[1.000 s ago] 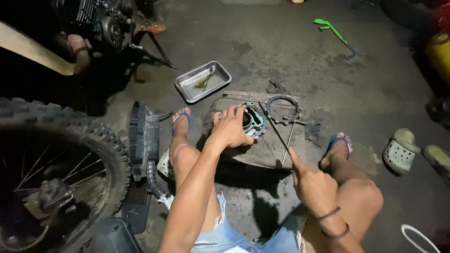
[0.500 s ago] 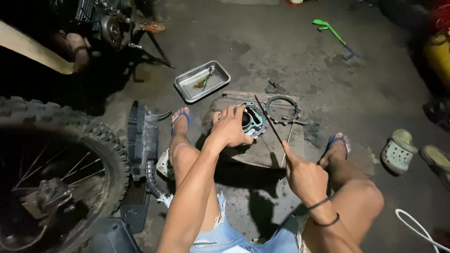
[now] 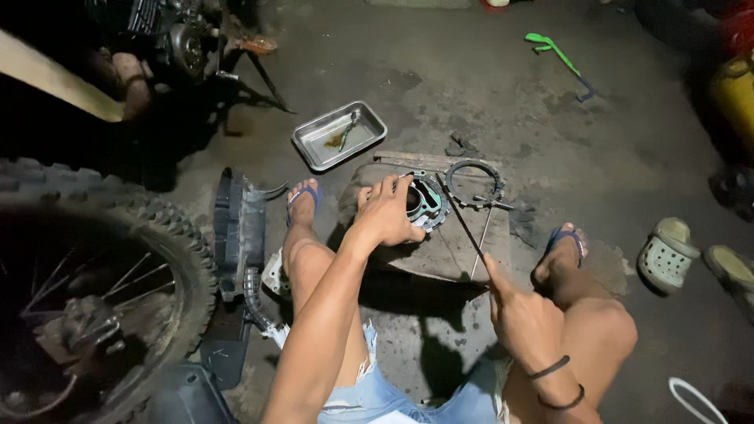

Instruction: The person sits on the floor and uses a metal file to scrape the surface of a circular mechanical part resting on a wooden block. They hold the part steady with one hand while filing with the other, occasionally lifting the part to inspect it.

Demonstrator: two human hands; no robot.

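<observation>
I sit on the concrete floor with my legs spread around a flat board. On it lies a round metal engine part with a green gasket. My left hand presses down on that part and grips its near edge. In my right hand is a long thin metal rod, whose tip points toward the part. A toothed metal ring lies just beyond the part.
A steel tray holding a small tool sits on the floor ahead. A knobby motorcycle wheel fills the left side, with a black plastic panel next to it. Sandals lie at right, a green tool farther off.
My right hand has drawn back toward my body and lowered a little, the rod still in it. My left hand stays on the engine part.
</observation>
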